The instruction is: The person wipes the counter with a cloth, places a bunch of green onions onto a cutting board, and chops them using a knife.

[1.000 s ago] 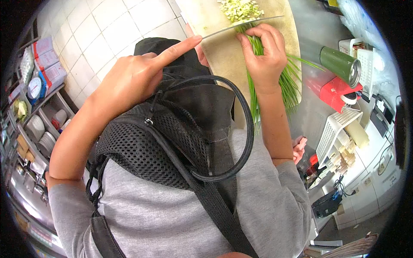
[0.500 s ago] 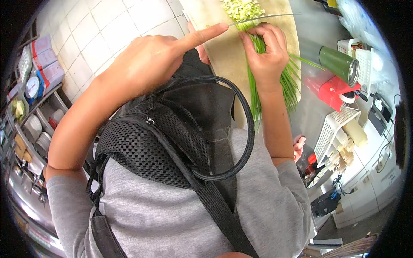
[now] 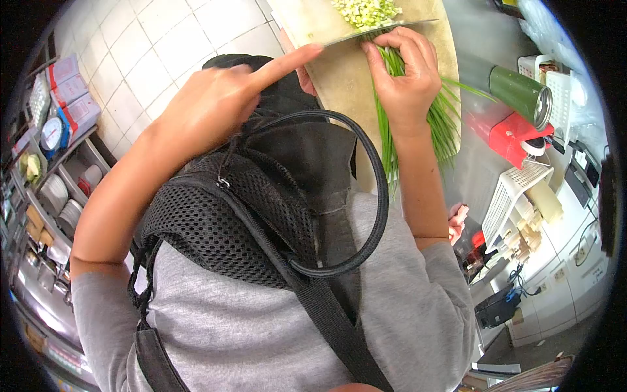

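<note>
The right hand [image 3: 411, 85] is pinching likely light, pliant scallions [image 3: 441, 134], best held behind the knife [image 3: 366, 33] the left hand [image 3: 212, 95] is clasping.

The left fingers [image 3: 287, 68] hide the handle of the knife [image 3: 379, 29] from me; the top edge crops cutting board [image 3: 346, 91] and chopped pile [image 3: 367, 13].

Looks like a kitchen, going by the cutting board [image 3: 339, 85] along the left edge of a metal surface [image 3: 479, 62], and by the chopped greens [image 3: 366, 12] and long green stalks [image 3: 441, 134] on that board, with a knife [image 3: 380, 29] between them. Fits too with the dial scale [image 3: 51, 134] and stacked white dishes [image 3: 55, 191] far to the left, the pale tiled floor [image 3: 130, 49], and the slotted white basket [image 3: 501, 206] toward the right.
</note>
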`<state>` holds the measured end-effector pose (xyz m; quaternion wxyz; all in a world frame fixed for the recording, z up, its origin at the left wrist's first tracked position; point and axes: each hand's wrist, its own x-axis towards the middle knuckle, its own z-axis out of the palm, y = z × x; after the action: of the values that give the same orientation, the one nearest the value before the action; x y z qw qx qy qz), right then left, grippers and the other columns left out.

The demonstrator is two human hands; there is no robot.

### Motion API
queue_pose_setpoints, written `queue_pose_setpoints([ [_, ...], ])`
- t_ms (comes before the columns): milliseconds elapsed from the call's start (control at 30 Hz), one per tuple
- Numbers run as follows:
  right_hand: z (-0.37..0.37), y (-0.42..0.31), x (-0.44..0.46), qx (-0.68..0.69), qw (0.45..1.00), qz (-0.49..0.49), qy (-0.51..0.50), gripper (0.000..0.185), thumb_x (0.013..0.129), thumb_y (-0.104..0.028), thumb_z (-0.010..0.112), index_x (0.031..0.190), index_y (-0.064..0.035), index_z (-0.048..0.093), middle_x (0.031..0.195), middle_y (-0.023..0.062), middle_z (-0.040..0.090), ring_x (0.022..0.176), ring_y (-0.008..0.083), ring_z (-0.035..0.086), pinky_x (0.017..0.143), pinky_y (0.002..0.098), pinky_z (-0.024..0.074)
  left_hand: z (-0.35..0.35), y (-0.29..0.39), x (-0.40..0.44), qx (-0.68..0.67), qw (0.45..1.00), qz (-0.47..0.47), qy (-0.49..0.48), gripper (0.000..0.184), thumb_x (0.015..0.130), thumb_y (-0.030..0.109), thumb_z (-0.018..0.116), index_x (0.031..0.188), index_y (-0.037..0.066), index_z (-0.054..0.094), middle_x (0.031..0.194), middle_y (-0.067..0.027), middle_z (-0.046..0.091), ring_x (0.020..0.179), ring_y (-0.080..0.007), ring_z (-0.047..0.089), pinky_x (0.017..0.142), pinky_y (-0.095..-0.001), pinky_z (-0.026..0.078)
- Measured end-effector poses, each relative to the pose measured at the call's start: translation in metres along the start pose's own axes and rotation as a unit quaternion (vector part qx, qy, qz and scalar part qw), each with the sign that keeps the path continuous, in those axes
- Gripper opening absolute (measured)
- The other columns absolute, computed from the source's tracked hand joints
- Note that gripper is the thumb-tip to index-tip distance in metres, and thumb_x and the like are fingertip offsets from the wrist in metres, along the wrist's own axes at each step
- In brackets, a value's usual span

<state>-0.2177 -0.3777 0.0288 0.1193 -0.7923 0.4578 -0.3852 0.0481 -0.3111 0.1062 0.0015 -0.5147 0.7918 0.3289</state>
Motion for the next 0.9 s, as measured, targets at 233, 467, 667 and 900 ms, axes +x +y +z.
queue_pose_setpoints([
  [233,-0.001,-0.003,0.002,-0.001,1.000,0.004,0.000,0.021,0.069,-0.007,0.085,0.083,-0.0070,0.070,0.092,0.0085,0.068,0.089,0.0294,0.064,0.080,0.0392,0.0519,0.005,0.001,0.029,-0.057,0.997,0.030,0.050,0.091,0.082,-0.007,0.056,0.159,0.034,0.032,0.073,-0.0166,0.066,0.062,-0.0361,0.065,0.060,-0.0483,0.050],
  [467,-0.002,-0.002,0.001,-0.009,1.000,0.005,-0.004,0.021,0.068,-0.007,0.086,0.082,-0.0072,0.071,0.093,0.0088,0.068,0.089,0.0297,0.064,0.079,0.0392,0.0514,-0.007,0.009,0.006,-0.051,0.998,0.010,0.033,0.089,0.082,-0.004,0.057,0.159,0.033,0.034,0.064,-0.0140,0.057,0.055,-0.0313,0.060,0.059,-0.0469,0.047],
  [667,0.001,-0.001,-0.001,0.005,1.000,0.008,0.016,0.021,0.067,-0.006,0.086,0.082,-0.0074,0.072,0.093,0.0086,0.068,0.088,0.0295,0.064,0.078,0.0393,0.0516,-0.003,-0.004,-0.028,-0.032,0.999,0.004,0.024,0.093,0.078,-0.003,0.060,0.159,0.034,0.034,0.060,-0.0092,0.048,0.051,-0.0239,0.051,0.057,-0.0440,0.046],
  [900,-0.001,-0.002,-0.001,0.001,1.000,0.016,0.002,0.021,0.069,-0.005,0.086,0.084,-0.0064,0.072,0.093,0.0079,0.069,0.089,0.0263,0.065,0.080,0.0363,0.0520,0.005,0.002,0.005,-0.035,0.999,0.001,0.015,0.094,0.078,-0.005,0.059,0.159,0.035,0.033,0.061,-0.0129,0.053,0.052,-0.0289,0.057,0.056,-0.0457,0.046],
])
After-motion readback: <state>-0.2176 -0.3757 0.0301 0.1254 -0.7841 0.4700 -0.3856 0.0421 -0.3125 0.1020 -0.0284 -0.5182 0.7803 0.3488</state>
